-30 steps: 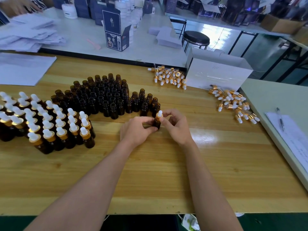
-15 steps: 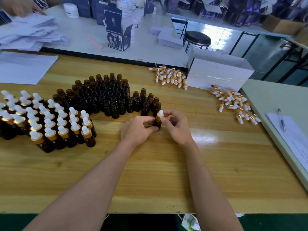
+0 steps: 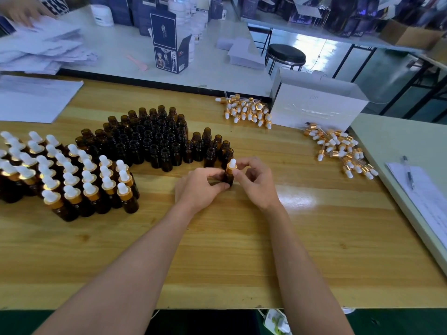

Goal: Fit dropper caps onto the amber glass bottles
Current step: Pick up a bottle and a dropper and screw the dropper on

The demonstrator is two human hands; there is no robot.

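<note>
An amber glass bottle [image 3: 228, 177] stands upright on the wooden table [image 3: 242, 250] in front of me. My left hand [image 3: 200, 187] grips its body. My right hand [image 3: 257, 181] pinches the gold and white dropper cap [image 3: 232, 164] that sits on its neck. Behind the hands stands a cluster of uncapped amber bottles [image 3: 154, 141]. Capped bottles [image 3: 70, 175] stand in rows at the left. Loose dropper caps lie in two piles, the back pile [image 3: 246, 111] and the right pile [image 3: 338, 148].
A white box [image 3: 316, 105] stands behind the cap piles. White paper sheets [image 3: 33, 100] lie at the far left. A clipboard with a pen [image 3: 408, 172] lies on the side table at the right. Another person's hand [image 3: 21, 8] works at the far table.
Both hands stay on the same bottle and cap. My right fingers have shifted slightly round the cap. The view has tilted a little.
</note>
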